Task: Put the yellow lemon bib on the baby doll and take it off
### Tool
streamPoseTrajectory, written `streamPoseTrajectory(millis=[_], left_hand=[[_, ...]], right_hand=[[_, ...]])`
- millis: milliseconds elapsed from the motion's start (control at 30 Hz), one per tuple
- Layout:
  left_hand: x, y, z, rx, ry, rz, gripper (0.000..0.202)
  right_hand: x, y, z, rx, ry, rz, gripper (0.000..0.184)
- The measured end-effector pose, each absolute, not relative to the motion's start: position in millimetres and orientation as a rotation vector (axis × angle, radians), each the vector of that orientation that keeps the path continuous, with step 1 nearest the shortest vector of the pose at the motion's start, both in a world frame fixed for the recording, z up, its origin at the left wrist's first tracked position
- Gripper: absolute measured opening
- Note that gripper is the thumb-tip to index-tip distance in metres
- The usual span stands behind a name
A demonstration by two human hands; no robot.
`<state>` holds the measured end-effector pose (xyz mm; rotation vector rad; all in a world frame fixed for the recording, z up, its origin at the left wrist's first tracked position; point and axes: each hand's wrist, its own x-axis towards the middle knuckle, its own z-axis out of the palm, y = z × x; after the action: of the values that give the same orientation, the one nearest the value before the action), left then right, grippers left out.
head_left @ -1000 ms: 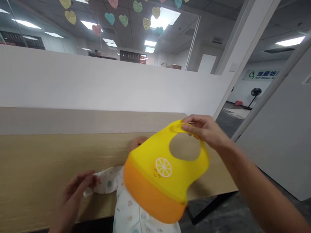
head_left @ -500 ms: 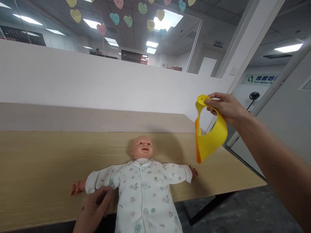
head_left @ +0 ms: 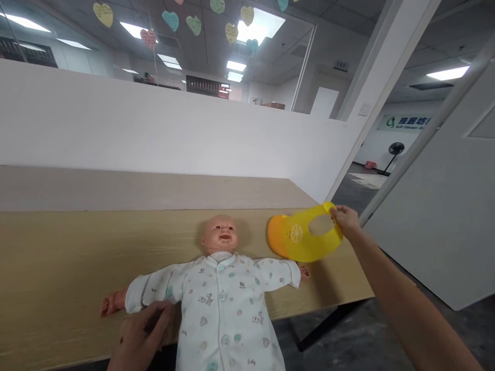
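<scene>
A baby doll [head_left: 220, 235] lies on its back on the wooden table, arms spread, dressed in a white patterned sleepsuit [head_left: 226, 304]. To the right of its head is a yellow silicone bib [head_left: 309, 245] with an orange pocket and a white citrus-slice print. My right hand [head_left: 345, 220] pinches the bib by its neck strap, at the right end. The pocket end is low over the table, near the doll's outstretched hand. My left hand [head_left: 143, 335] is curled by the doll's sleeve at the lower left; what its fingers hold, if anything, is hidden.
The wooden table [head_left: 77, 257] runs along a white partition wall [head_left: 154, 129] with glass above it. Heart-shaped notes [head_left: 170, 20] stick to the glass. On the right are a white door [head_left: 433, 221] and an opening with a black fan [head_left: 396, 149] beyond.
My right hand has lowered the bib from the air toward the table, and it has turned so its printed front shows. My left hand stays by the doll's sleeve. The view has shifted slightly.
</scene>
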<state>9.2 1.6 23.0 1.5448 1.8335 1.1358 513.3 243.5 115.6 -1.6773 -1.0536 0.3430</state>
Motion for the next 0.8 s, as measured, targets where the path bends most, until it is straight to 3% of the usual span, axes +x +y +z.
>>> streamPoseTrajectory(millis=[133,233,533,700,800], left_hand=[[9,2,21,1.546,1.884,1.14,0.041],[9,1,22,1.549,1.9,1.108,0.042],[5,4,18,1.576,1.947,1.062,0.044],[6,5,18,1.587,1.999,1.022,0.038],[9,4,21,1.58,2.002,1.013,0.038]], right_hand=[[542,229,45,-1.888,-0.988,0.36,0.008],[563,222,18,-1.933,-0.961,0.345,0.013],[599,210,1,-2.096,-1.037,0.091,0.032],[601,191,-1,-2.139,-1.099,0.014,0.053],[596,181,-4,-2.095,-1.33,-0.019,0.053]])
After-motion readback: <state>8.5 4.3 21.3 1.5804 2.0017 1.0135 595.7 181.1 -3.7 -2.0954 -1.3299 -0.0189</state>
